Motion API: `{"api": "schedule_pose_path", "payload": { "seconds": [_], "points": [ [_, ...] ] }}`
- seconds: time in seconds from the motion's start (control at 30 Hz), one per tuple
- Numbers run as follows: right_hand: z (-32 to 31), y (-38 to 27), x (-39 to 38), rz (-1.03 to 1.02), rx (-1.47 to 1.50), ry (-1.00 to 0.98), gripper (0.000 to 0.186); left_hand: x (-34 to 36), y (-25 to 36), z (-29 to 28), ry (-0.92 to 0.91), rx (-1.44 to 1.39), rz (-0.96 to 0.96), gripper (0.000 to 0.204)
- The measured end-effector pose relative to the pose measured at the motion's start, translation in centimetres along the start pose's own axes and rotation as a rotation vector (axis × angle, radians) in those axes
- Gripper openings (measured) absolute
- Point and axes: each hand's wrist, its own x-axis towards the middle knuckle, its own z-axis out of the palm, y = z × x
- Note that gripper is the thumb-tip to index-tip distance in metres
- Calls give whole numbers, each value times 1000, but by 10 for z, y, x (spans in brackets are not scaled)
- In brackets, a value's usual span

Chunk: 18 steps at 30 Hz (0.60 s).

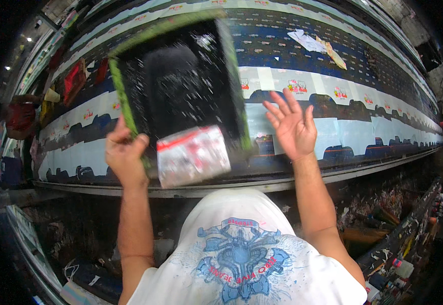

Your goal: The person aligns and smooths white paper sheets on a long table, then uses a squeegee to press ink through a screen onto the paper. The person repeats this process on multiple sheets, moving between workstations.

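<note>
My left hand (126, 150) grips the lower left side of a screen frame (173, 86), which has a black, speckled middle and green edges and is blurred by motion. A white and red piece of sheet or bag (192, 155) lies across the frame's lower part; its detail is smeared. My right hand (295, 124) is open, palm up, fingers spread, just right of the frame. Below both lies a long printing table (303, 162) with rows of pale printed pieces (353, 129) on a dark surface.
Crumpled white and yellow scraps (310, 43) lie on the table's back part. Red frames (74, 79) and a dark red container (21, 114) are at the left. A cluttered trough (379, 234) with bottles runs below the table's near edge at the right.
</note>
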Motion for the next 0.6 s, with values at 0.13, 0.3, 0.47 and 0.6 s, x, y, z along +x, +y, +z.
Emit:
{"api": "schedule_pose_path", "payload": {
  "seconds": [0.13,0.3,0.47,0.6],
  "points": [
    [31,-23,-2,-63,-599,-148,78,41,-3,8,22,-13,47,37],
    [42,-10,-48,-2,-957,-178,71,6,-40,37,-45,46,-99,38],
    [1,15,-120,208,-974,145,61,-76,-105,52,-116,-76,-295,34],
    [-6,19,-147,267,-951,248,65,-101,-126,54,-135,-78,-399,31]
  ]
}}
